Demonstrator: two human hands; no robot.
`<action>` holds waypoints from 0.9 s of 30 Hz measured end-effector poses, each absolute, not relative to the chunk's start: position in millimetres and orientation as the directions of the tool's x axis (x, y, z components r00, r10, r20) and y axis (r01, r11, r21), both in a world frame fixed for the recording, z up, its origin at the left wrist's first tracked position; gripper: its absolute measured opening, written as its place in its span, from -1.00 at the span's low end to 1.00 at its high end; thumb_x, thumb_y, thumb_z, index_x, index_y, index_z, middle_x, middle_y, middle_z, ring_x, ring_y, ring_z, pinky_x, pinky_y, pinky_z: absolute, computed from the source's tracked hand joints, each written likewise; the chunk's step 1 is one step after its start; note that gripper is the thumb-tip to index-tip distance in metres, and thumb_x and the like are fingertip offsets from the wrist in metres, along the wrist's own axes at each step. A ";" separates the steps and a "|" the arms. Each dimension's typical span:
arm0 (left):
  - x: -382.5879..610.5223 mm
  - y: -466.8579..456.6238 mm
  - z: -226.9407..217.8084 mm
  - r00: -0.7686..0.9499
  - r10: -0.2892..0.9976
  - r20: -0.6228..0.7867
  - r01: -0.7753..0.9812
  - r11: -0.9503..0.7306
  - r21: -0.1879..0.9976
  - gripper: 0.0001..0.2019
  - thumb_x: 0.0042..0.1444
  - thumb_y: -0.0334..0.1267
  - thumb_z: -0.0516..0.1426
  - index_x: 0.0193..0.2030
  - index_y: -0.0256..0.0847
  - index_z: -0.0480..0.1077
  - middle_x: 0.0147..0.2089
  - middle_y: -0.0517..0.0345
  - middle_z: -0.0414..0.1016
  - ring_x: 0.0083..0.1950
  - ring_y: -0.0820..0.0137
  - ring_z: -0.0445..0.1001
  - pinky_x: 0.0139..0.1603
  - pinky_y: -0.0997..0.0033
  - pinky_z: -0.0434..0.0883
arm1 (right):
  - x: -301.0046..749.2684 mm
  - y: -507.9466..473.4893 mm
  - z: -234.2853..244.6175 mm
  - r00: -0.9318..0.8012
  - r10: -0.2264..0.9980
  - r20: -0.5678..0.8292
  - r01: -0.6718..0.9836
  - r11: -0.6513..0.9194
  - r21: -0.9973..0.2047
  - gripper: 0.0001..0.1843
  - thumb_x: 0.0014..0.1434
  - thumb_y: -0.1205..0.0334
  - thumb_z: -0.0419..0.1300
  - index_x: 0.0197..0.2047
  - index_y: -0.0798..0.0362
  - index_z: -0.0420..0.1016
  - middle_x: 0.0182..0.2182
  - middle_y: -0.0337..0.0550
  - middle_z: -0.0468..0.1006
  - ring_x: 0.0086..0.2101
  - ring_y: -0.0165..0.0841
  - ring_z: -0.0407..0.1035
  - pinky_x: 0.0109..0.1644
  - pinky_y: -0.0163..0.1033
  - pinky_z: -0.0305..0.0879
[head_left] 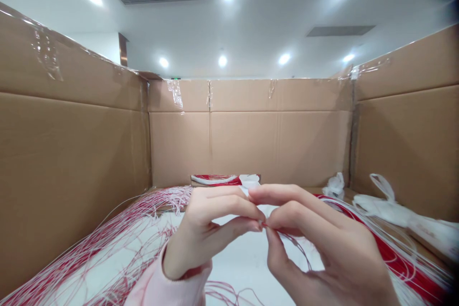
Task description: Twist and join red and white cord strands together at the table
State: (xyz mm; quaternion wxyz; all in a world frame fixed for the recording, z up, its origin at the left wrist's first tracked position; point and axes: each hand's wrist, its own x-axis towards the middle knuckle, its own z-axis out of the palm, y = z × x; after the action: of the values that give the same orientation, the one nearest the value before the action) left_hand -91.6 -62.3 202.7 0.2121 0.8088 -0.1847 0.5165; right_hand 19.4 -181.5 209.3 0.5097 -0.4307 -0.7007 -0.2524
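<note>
My left hand (215, 217), in a pink sleeve, pinches the end of a thin red strand (264, 224) between thumb and fingers. Close beside it, my right hand (322, 234) grips the same strand with thumb and index finger. The fingertips of both hands nearly meet over a white surface (236, 260). Darker red strands (303, 251) trail down beneath my right hand. Fingers partly cover the pinched spot, so its fine detail is hidden.
Cardboard walls (247, 141) enclose the left, back and right sides. Loose red and white strands (118, 244) spread along the left, and a red and white bundle (412, 263) lies at right. White plastic bags (394, 208) rest along the right wall.
</note>
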 end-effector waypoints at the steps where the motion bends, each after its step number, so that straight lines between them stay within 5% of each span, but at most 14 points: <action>1: -91.6 -62.1 202.6 0.401 -0.079 0.913 -0.516 -0.843 0.153 -0.92 -0.03 -0.47 0.14 -0.36 -0.28 0.41 -0.45 0.15 0.41 -0.45 0.56 0.35 -0.41 0.59 0.32 | 19.7 -181.5 209.2 -0.111 0.349 0.931 0.860 0.502 -0.086 -0.84 -0.01 0.51 0.04 -0.47 0.07 0.33 -0.23 -0.12 0.46 -0.26 -0.38 0.40 -0.26 -0.38 0.40; 13: -88.4 -62.6 203.9 0.284 -0.039 0.958 -0.470 -0.877 0.104 -0.86 -0.12 -0.55 0.18 -0.39 -0.30 0.38 -0.46 0.15 0.43 -0.43 0.51 0.38 -0.42 0.56 0.33 | 26.2 -182.6 210.2 -0.091 0.355 0.930 0.907 0.414 -0.069 -0.89 0.03 0.44 0.10 -0.45 0.06 0.36 -0.23 -0.15 0.48 -0.26 -0.39 0.42 -0.21 -0.37 0.39; 27: -93.1 -67.1 204.8 0.383 0.003 0.924 -0.348 -0.926 0.147 -0.88 -0.06 -0.54 0.13 -0.39 -0.28 0.39 -0.45 0.19 0.46 -0.44 0.55 0.40 -0.41 0.59 0.35 | 27.7 -181.4 208.7 -0.068 0.362 0.930 0.918 0.387 -0.084 -0.86 0.05 0.46 0.08 -0.47 0.06 0.35 -0.22 -0.21 0.48 -0.24 -0.44 0.41 -0.21 -0.42 0.36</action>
State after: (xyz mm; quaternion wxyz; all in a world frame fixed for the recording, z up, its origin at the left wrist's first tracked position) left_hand -93.1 -67.1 204.8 0.1610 0.8158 -0.1057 0.5453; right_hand 27.7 -181.4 208.7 0.4902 -0.4752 -0.6734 -0.2837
